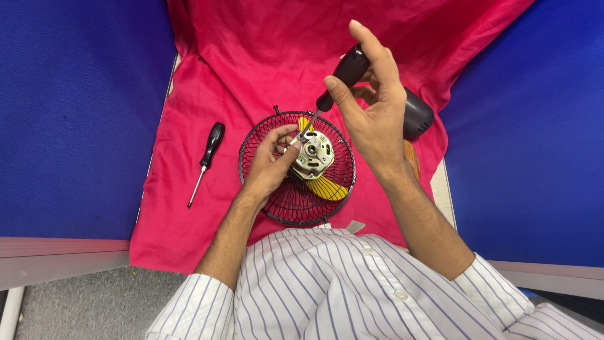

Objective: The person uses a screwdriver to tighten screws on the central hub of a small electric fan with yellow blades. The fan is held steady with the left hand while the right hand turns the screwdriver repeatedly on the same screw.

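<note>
A small fan lies on a red cloth [189,214]: a black wire grille [296,201] with yellow blades [327,187] and a bare metal motor [313,154] on top. My left hand [269,165] rests on the grille, its fingertips pinching at the motor's upper left edge. My right hand [371,107] grips the dark handle of a screwdriver [343,75], whose tip meets the motor next to my left fingertips.
A second black-handled screwdriver [206,158] lies on the cloth left of the grille. A dark rounded motor cover [418,113] sits behind my right hand. Blue padded walls stand on both sides. My striped shirt fills the bottom.
</note>
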